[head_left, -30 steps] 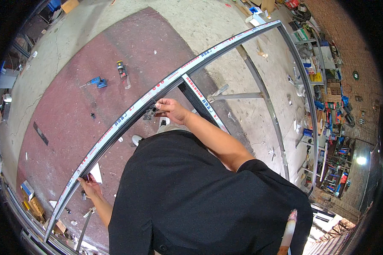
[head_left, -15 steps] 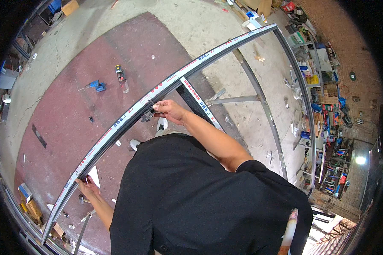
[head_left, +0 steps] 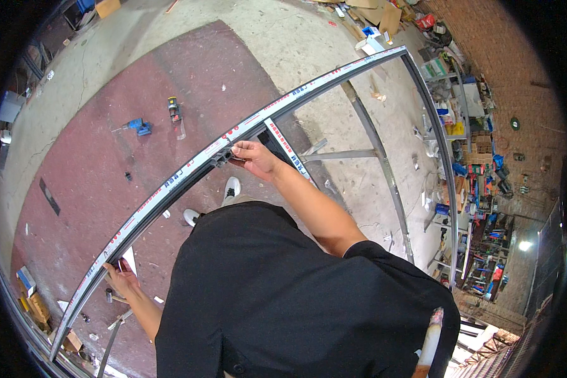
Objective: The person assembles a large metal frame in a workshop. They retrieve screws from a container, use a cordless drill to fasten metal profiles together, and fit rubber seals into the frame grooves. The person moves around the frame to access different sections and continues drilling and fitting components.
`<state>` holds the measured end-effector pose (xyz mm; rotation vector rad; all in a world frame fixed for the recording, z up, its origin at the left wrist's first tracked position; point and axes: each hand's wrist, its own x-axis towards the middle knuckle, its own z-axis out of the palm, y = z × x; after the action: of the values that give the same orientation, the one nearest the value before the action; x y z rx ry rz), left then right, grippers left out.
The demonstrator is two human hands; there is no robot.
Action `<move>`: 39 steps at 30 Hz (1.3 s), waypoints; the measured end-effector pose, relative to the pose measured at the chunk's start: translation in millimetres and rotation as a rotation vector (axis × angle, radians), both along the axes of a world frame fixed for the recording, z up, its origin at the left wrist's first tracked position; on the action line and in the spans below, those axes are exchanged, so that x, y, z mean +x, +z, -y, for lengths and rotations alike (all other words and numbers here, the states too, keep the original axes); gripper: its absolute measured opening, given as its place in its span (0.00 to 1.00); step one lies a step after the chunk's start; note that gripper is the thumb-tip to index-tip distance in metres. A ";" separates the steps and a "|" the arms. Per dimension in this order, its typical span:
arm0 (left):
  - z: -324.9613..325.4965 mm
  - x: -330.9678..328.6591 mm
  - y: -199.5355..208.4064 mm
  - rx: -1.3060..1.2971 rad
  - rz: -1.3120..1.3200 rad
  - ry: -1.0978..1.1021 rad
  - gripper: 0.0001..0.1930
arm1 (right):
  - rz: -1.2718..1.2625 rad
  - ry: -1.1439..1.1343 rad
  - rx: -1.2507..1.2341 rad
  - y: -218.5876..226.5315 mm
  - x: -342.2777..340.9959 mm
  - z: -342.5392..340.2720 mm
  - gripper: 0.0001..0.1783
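A long metal frame rail (head_left: 189, 169), covered with printed white protective film, runs diagonally in front of me. My right hand (head_left: 257, 159) pinches a small dark metal fitting (head_left: 220, 157) between thumb and fingers. That fitting is against the dark inner edge of the rail, just left of where a crossbar (head_left: 285, 143) joins it. Farther down the same rail, my left hand (head_left: 123, 278) has its fingers closed around the inner edge, thumb near the film. Its fingertips are partly hidden by the rail.
A blue cordless drill (head_left: 140, 126) and a yellow-and-black power tool (head_left: 174, 110) lie on the dark red floor area (head_left: 189, 69). Shelves with tools (head_left: 485, 252) line the right brick wall. A cigarette (head_left: 429, 340) shows at lower right. Cardboard (head_left: 38, 307) lies at lower left.
The dark fitting has gone from hanging just below the rail to lying against its inner edge, brought up by my right hand. My left hand keeps its place on the rail; the view has shifted slightly.
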<state>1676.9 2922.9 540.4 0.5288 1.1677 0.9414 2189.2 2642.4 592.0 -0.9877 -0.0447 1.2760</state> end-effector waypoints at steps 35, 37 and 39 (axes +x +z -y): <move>92.8 343.2 112.3 1.088 -1.042 -1.261 0.29 | -0.029 -0.068 -0.031 -3.2 -5.2 -3.4 0.09; 96.4 344.9 112.8 0.945 -1.118 -1.277 0.29 | -0.022 -0.079 -0.026 -4.2 -6.2 -3.2 0.09; 97.1 345.2 111.9 0.927 -1.102 -1.248 0.27 | -0.012 -0.084 -0.001 -4.4 -6.8 -3.3 0.09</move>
<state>2022.1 2825.8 652.3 2.3852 0.9064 -0.0878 2182.4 2645.6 587.6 -0.9731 0.0062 1.2045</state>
